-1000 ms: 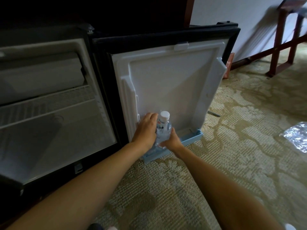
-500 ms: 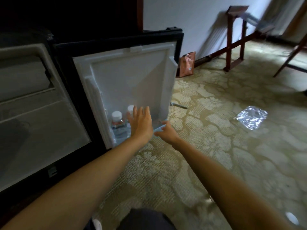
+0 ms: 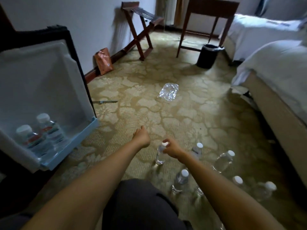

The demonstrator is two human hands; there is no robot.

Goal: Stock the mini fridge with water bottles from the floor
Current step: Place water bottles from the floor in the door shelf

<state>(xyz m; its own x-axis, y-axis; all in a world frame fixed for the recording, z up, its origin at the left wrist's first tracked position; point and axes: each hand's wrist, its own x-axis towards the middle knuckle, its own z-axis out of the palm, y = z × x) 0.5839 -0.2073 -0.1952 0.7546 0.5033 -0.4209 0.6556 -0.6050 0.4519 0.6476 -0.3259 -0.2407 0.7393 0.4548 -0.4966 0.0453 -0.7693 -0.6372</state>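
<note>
Where carpet [image 3: 166,113] lies patterned, right hand [image 3: 172,149] apparently pinches clear plastic bottle [image 3: 160,156]

One wide-angle view from the person's head faces forward and down across the carpet [image 3: 182,113], with both forearms reaching in from the bottom edge. The left hand [image 3: 142,136] and right hand [image 3: 172,149] sit close, just below centre (the right grips a water bottle [image 3: 160,155]). The fridge door [image 3: 41,80] crowds the left edge, a bed [image 3: 274,67] the right.
</note>
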